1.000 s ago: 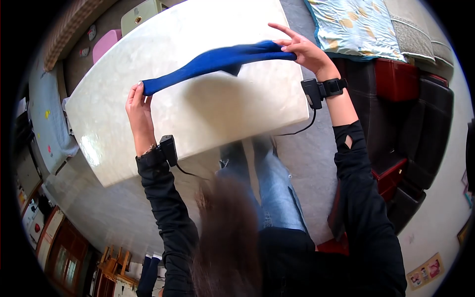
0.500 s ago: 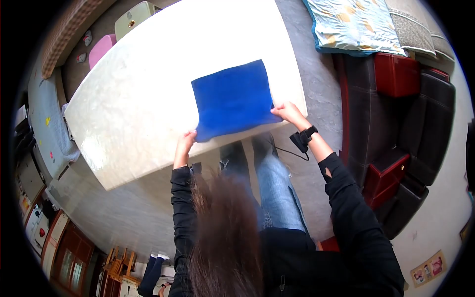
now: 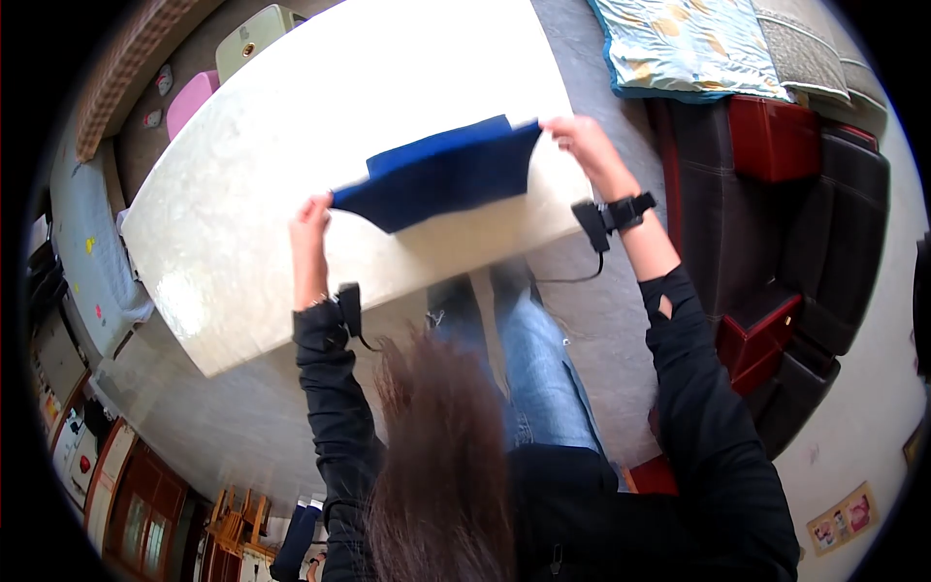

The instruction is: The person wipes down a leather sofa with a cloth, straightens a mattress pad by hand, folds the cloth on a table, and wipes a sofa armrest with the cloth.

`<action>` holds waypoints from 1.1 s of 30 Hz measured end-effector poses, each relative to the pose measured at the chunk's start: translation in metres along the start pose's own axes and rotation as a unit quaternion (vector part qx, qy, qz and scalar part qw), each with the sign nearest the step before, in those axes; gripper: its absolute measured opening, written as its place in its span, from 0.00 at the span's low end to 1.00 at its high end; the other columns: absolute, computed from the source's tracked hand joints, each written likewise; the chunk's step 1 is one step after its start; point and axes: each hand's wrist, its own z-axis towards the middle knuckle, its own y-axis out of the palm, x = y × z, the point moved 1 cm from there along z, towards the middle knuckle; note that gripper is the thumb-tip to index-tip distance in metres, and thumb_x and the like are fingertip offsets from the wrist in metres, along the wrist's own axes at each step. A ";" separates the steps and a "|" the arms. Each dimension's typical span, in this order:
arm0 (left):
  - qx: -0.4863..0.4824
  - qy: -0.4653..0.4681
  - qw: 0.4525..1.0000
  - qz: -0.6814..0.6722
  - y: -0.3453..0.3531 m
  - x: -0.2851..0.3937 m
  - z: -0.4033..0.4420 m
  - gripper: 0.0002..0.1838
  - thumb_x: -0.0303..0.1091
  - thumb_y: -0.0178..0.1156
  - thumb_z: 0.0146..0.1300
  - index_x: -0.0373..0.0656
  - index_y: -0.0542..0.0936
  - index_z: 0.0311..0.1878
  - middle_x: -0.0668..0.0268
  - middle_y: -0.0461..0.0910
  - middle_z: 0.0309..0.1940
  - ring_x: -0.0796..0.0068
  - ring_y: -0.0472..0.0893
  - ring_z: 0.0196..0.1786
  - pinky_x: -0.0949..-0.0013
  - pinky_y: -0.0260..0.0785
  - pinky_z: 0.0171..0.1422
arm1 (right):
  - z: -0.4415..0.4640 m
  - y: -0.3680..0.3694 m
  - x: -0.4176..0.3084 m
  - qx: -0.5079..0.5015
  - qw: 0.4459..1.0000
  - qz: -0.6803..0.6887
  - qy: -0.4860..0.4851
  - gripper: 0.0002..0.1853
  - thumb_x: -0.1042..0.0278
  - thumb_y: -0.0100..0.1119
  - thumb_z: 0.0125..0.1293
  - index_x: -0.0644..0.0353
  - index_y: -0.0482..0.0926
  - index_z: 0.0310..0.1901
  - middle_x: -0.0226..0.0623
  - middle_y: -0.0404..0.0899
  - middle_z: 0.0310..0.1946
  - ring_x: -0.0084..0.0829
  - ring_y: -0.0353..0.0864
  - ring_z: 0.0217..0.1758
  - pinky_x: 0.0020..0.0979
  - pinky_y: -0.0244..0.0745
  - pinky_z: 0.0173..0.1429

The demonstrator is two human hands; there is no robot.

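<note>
A blue cloth [image 3: 451, 173] is held over the white table [image 3: 242, 233], its near edge lifted and folding over toward the far edge. My left hand [image 3: 310, 218] pinches the cloth's left corner. At the opposite corner, my right hand [image 3: 582, 145] pinches the cloth between thumb and fingers. The raised half hangs between both hands and shows a darker side. Behind it, a strip of the far part lies on the tabletop. Each wrist wears a black strapped device with a cable.
A dark sofa with red box-like parts [image 3: 761, 335] stands to the right, near a patterned quilt [image 3: 689, 44]. A pink stool [image 3: 192, 102] and a pale green stool [image 3: 250, 44] are beyond the table's left edge. Another person's dark-clothed legs [image 3: 296, 538] show at bottom left.
Both hands have moved up and apart, away from the table's near edge. They carried the near edge of the blue cloth over its far part, so it is now partly folded.
</note>
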 end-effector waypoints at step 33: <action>-0.017 -0.304 0.944 0.129 -0.046 -0.240 -0.100 0.17 0.48 0.70 0.55 0.41 0.84 0.29 0.74 0.74 0.18 0.86 0.70 0.20 0.78 0.59 0.24 | -0.127 -0.010 0.210 0.059 0.977 -0.081 0.189 0.13 0.56 0.65 0.60 0.59 0.86 0.34 0.24 0.76 0.20 0.16 0.70 0.23 0.22 0.65 0.27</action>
